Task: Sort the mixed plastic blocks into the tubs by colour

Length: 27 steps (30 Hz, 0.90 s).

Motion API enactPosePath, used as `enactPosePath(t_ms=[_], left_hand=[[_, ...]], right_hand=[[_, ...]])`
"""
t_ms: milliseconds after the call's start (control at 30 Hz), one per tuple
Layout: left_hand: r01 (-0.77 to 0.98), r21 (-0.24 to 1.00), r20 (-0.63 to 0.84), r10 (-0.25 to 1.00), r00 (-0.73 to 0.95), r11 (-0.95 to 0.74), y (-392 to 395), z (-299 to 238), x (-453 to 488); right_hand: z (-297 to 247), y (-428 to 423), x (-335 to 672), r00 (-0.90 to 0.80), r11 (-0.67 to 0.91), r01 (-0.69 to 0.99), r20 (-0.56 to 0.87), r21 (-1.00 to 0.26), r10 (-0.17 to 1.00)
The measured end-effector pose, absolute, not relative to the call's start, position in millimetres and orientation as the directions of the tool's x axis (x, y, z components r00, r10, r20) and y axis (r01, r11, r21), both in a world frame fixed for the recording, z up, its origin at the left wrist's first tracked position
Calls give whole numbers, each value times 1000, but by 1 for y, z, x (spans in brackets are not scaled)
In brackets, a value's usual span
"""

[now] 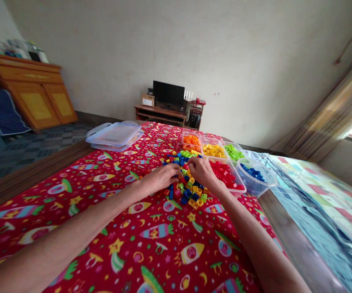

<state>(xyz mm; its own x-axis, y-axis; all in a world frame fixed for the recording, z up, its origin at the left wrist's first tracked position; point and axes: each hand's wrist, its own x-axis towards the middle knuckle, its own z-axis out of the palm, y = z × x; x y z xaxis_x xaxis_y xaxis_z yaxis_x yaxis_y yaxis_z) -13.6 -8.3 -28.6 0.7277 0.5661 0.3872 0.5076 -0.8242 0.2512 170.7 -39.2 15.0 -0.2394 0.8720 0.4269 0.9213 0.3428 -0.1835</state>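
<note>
Head view: our left hand (160, 178) and right hand (202, 171) curl over the brick pile (190, 193); we cannot confirm any grip.

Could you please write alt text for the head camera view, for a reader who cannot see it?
A person's left hand and right hand rest on a pile of mixed coloured plastic blocks on a red rocket-patterned cloth. Beyond and right of the pile, clear tubs hold sorted blocks, orange, yellow, green, red and blue; clear lids lie far left.
</note>
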Motion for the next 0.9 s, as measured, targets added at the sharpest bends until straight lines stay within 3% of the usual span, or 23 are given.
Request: enactPosePath(t_ms=[133,233,367,500,633,767,900], left_hand=[[554,330,423,644,637,-764,-3,-29,-17],[565,485,423,745,516,-667,1,-21,-19],[396,773,317,843,434,-495,5,-14,-21],[229,921,194,881,432,-316,3,-8,-22],[151,965,142,910,391,-215,-3,-2,-22],[101,980,122,917,379,-172,-7,1,-20],[56,984,133,900,415,-171,-10,0,-16]], right_hand=[[17,-40,169,-220,318,925,388,-207,895],[18,-41,168,-209,307,924,371,-228,905],[18,-40,166,-193,296,920,362,-257,912],[17,-39,166,-205,331,889,373,-316,905],[17,-37,165,-210,367,762,333,-533,919],[15,-36,156,-216,213,424,130,-880,968],[10,-40,148,-277,44,154,0,-987,961]])
